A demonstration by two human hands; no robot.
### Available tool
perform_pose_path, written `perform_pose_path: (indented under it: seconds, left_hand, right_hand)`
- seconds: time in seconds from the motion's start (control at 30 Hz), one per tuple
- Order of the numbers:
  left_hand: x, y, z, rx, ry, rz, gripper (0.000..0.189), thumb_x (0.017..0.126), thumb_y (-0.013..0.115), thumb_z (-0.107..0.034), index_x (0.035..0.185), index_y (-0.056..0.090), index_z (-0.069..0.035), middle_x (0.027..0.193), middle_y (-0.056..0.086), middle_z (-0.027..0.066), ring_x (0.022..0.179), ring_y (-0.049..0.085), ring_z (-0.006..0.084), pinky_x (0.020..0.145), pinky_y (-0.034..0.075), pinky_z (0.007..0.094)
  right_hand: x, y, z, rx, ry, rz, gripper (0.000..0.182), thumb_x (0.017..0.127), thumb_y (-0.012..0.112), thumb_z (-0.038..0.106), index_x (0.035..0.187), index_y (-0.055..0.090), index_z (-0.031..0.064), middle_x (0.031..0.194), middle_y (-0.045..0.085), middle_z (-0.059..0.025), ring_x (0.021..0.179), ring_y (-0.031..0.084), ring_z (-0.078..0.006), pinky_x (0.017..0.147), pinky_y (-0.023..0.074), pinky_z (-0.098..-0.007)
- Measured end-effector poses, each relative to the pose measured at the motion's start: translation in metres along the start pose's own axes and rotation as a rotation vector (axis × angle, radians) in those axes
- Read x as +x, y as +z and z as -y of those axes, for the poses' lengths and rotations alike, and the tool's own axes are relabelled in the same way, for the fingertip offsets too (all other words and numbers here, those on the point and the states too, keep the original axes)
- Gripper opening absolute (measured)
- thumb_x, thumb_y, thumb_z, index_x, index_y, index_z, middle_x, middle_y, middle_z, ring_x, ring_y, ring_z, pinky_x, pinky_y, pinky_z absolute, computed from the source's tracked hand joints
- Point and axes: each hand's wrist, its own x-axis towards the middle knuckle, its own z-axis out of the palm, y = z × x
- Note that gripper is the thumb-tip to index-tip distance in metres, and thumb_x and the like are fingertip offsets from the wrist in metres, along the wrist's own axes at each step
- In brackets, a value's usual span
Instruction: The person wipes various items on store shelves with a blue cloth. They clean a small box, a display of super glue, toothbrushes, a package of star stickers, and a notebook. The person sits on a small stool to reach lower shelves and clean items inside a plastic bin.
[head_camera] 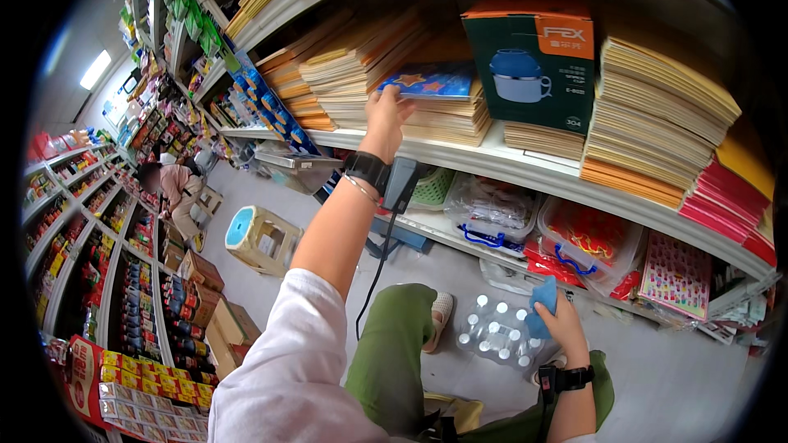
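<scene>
My left hand [386,115] reaches up to the middle shelf and grips the near left edge of a flat blue packet with printed stars [431,81]. That packet lies on a stack of paper envelopes [449,120]. Lower down on the right, my right hand [563,323] holds a crumpled blue cloth [542,309] above a shrink-wrapped pack of clear bottles with white caps [498,332]. To the right of the packet, a dark green and orange cup box [529,74] stands on a low envelope stack [545,138].
More envelope stacks [655,117] fill the shelf [535,163]. Below are clear plastic bins [591,240] and a green basket [431,187]. A plastic stool [265,237] stands in the aisle at left. Farther off, a person [181,191] sits by shelves of bottles [138,301].
</scene>
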Motion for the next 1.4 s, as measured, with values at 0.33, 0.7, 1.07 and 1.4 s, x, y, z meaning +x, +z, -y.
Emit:
perform_pose_path:
  seconds: [0.33,0.7,1.07,1.4]
  left_hand:
    - [-0.125,-0.036,-0.036,-0.115,0.212,0.078,0.008,0.088,0.041,-0.008,0.094,0.045,-0.006,0.085,0.055,0.0041,0.071,0.056,0.0135,0.066,0.047,0.0273]
    - [-0.196,-0.033,0.059,0.041,-0.148,0.271,0.008,0.091,0.048,-0.01,0.086,0.041,-0.01,0.075,0.051,-0.002,0.065,0.047,0.0027,0.058,0.043,0.0194]
    - [-0.194,-0.017,0.194,0.011,-0.59,0.58,0.02,0.088,0.063,-0.015,0.103,0.056,-0.004,0.097,0.059,-0.0003,0.081,0.055,0.0053,0.07,0.046,0.0211]
    - [-0.19,0.005,0.219,0.021,-0.44,0.6,0.025,0.095,0.052,-0.021,0.108,0.052,0.0,0.095,0.056,-0.0007,0.086,0.048,0.0052,0.077,0.042,0.0223]
  right_hand:
    - [0.013,0.014,0.024,0.335,-0.099,-0.03,0.038,0.09,0.053,0.03,0.112,0.054,-0.0015,0.103,0.062,-0.0175,0.096,0.058,-0.0284,0.085,0.0438,-0.0372]
    - [0.02,0.009,0.076,1.496,-0.037,0.294,0.067,0.096,0.023,0.054,0.139,0.032,0.0042,0.14,0.041,-0.0095,0.127,0.04,-0.0246,0.106,0.0285,-0.0388]
    - [0.075,0.021,0.057,0.833,0.204,-0.463,0.036,0.092,0.056,0.025,0.119,0.05,0.0021,0.112,0.058,-0.0047,0.099,0.054,-0.0112,0.087,0.0419,-0.0269]
    - [0.095,0.034,0.041,0.116,0.164,-0.512,0.043,0.093,0.048,0.026,0.124,0.045,-0.004,0.128,0.048,-0.0187,0.119,0.047,-0.0277,0.101,0.0326,-0.0379]
